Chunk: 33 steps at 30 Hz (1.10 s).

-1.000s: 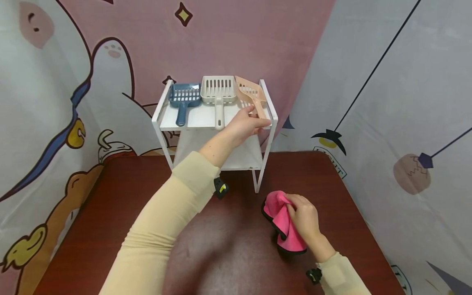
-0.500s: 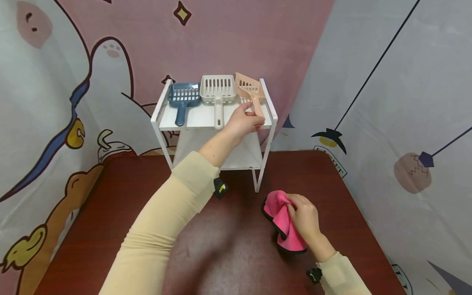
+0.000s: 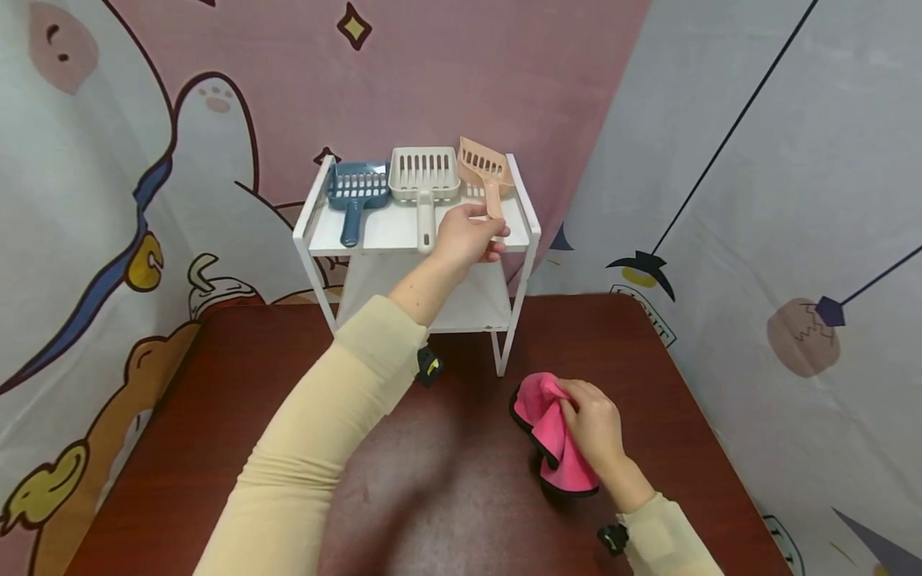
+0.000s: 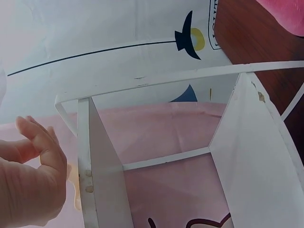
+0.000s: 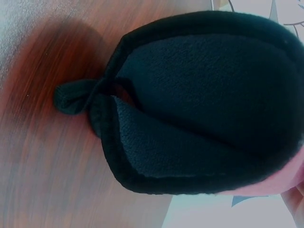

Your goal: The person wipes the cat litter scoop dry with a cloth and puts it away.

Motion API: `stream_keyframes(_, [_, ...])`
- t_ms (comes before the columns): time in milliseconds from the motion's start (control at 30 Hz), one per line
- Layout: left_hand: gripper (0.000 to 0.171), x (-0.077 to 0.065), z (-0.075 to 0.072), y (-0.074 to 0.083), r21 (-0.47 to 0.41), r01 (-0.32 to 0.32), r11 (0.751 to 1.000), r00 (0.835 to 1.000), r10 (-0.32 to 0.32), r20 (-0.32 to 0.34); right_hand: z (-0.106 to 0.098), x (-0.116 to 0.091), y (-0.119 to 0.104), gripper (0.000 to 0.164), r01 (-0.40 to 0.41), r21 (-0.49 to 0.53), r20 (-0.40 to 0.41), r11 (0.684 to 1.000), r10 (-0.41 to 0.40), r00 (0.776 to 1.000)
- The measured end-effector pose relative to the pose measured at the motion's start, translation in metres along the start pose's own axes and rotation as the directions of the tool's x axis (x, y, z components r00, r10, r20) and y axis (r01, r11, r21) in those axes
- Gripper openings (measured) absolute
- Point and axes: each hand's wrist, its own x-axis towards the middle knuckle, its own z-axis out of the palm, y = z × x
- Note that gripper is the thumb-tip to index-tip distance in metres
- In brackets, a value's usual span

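In the head view, my left hand (image 3: 464,240) pinches the handle of a peach litter scoop (image 3: 486,166) at the right end of the white rack's top shelf. The scoop's slotted pan is tilted up, and its handle end is hidden by the fingers. The left wrist view shows the left hand (image 4: 35,175) at the shelf edge, with a sliver of the scoop (image 4: 73,185) beyond it. My right hand (image 3: 596,424) grips a bunched pink cloth (image 3: 555,428) with black edging over the table. The cloth's dark underside (image 5: 204,85) fills the right wrist view.
A blue litter scoop (image 3: 358,188) and a cream litter scoop (image 3: 425,172) lie to the left of the peach one. The two-tier white rack (image 3: 389,232) stands at the back of the dark red-brown table (image 3: 425,456). Cartoon-printed curtains (image 3: 562,104) hang close behind and beside it.
My left hand has shifted slightly left and the peach scoop has turned more upright, its pan tipping up from the shelf. The right hand and the cloth look unmoved.
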Motion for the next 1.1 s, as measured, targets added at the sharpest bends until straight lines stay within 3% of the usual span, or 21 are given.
stream_keyframes(200, [0.032, -0.002, -0.004, -0.002, 0.101, 0.037, 0.994, 0.998, -0.041, 0.041, 0.000, -0.001, 0.000, 0.027, 0.002, -0.001, 0.000, 1.000, -0.002, 1.000])
stream_keyframes(600, [0.034, -0.007, -0.008, -0.006, 0.204, 0.066, 0.977, 0.990, -0.090, 0.109, 0.000, -0.001, 0.000, 0.027, -0.005, -0.010, 0.006, 1.000, 0.005, 1.000])
stream_keyframes(1100, [0.031, -0.037, -0.041, -0.010, 0.279, 0.018, 0.960, 0.966, -0.088, 0.242, -0.002, 0.016, -0.007, 0.028, 0.025, -0.055, 0.008, 0.998, -0.024, 1.000])
